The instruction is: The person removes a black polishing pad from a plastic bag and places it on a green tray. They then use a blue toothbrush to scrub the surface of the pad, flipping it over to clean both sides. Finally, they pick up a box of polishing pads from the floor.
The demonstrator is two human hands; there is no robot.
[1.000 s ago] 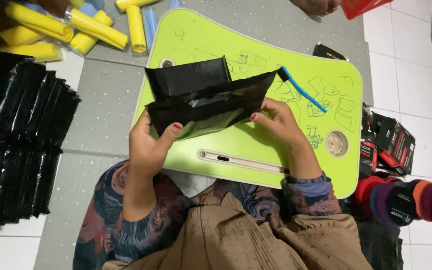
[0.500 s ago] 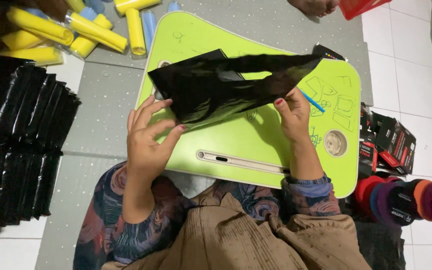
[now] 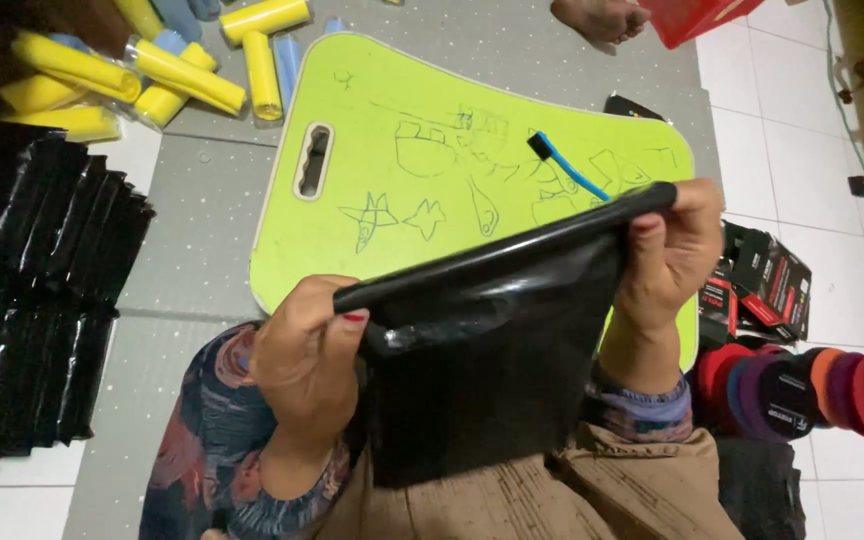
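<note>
Black plastic bag (image 3: 492, 370) stretched between gripping left hand (image 3: 302, 350) and right hand (image 3: 672, 250)

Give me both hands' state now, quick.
Left hand: closed on the black plastic bag, at its left top edge.
Right hand: closed on the bag's right top edge.

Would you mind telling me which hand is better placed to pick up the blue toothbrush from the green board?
Probably the right hand: it grips the black bag's upper corner just beside the blue toothbrush. The left hand holds the opposite corner, farther away.

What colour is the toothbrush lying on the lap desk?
Blue toothbrush, black head; head view.
</note>
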